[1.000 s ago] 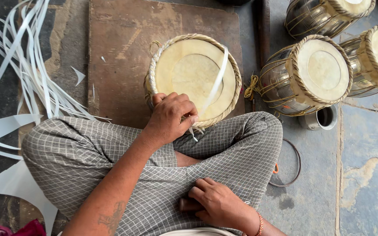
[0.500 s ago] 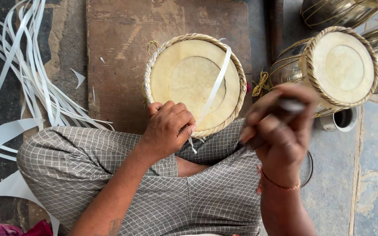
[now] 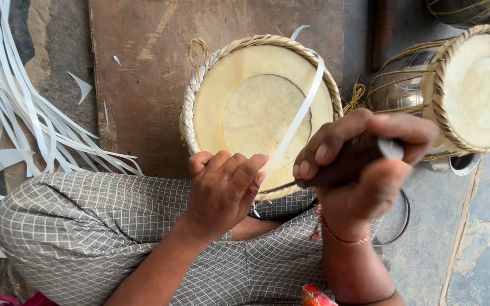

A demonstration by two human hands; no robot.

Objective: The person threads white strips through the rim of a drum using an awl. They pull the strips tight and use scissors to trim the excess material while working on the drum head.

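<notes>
A round drum head (image 3: pixel 256 107) with pale skin and a braided straw-coloured rim lies flat on a brown board (image 3: pixel 143 68), against my crossed legs. A white strap (image 3: pixel 299 116) runs across the skin to the near rim. My left hand (image 3: pixel 222 190) is curled at the near rim and pinches the strap's lower end. My right hand (image 3: pixel 364 164) is closed around a dark-handled pointed tool (image 3: pixel 336 167), whose thin metal tip points toward the rim by my left fingers.
A finished drum (image 3: pixel 460 90) with a laced metal body lies on its side at the right, with another one behind it. Several loose white straps (image 3: pixel 24 107) are spread over the floor at the left. A metal ring (image 3: pixel 398 224) lies by my right knee.
My right hand has come up from my lap with the tool and brought its tip to the drum's near rim. My left hand stays at the rim. The camera has moved closer.
</notes>
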